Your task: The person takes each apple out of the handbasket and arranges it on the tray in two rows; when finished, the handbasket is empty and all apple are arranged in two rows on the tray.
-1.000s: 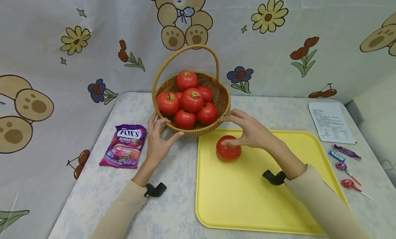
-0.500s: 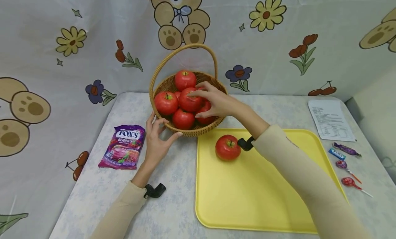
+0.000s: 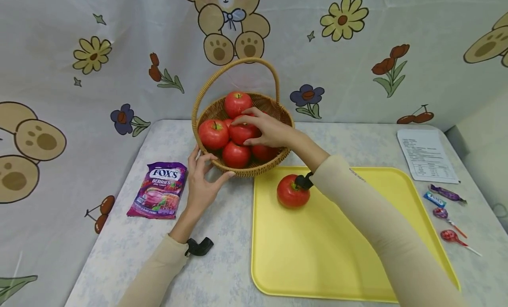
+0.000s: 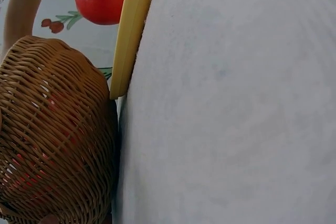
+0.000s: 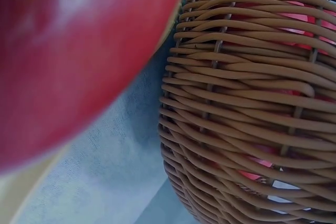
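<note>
Right hand (image 3: 271, 130) grips the middle apple (image 3: 241, 134) in the far basket (image 3: 258, 169).
Lifting straight up should prevent a tumble; the left hand (image 3: 201, 184), loosely spread, best steadies the basket's near left side.

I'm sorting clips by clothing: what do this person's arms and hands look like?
The left sleeve and right sleeve are long and beige; the right one bears small dark lettering, too small to read. A left black fitting and a right black fitting, both curved, jut out near the cuffs. The left hand and right hand wear no gloves.
</note>
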A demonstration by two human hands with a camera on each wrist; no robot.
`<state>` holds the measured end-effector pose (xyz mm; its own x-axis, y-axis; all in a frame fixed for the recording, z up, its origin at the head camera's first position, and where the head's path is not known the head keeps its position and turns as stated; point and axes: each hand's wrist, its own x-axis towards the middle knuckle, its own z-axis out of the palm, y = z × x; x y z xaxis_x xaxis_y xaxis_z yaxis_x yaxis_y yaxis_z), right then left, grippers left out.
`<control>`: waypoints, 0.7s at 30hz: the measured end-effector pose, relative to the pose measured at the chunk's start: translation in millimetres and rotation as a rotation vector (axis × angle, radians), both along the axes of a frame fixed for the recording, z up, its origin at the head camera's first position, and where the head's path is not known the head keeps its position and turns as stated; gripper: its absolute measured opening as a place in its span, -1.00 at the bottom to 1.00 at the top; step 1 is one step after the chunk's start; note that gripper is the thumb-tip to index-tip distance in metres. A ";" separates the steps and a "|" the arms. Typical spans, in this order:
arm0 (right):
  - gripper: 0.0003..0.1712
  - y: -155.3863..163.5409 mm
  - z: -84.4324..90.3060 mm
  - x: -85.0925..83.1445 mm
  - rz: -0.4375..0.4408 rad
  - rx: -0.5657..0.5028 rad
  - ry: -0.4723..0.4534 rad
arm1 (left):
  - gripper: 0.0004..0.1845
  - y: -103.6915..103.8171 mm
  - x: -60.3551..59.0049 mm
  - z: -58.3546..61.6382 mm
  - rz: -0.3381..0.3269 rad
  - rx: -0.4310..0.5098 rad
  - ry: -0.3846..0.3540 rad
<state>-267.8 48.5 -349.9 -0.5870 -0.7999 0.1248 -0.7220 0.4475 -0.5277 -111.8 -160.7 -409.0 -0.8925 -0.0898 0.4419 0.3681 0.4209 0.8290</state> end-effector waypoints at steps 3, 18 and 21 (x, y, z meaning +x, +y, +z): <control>-0.40 -0.1 -0.8 -0.8 -0.009 0.001 0.011 | -0.49 0.2 -0.2 -1.0 -0.001 -0.006 0.004; -0.43 2.9 2.1 5.3 -0.021 -0.070 0.105 | -0.48 -0.3 0.0 -1.8 -0.012 -0.015 0.030; -0.43 7.3 8.9 10.4 -0.022 -0.103 0.119 | -0.48 -0.5 0.3 -1.8 -0.009 -0.014 0.025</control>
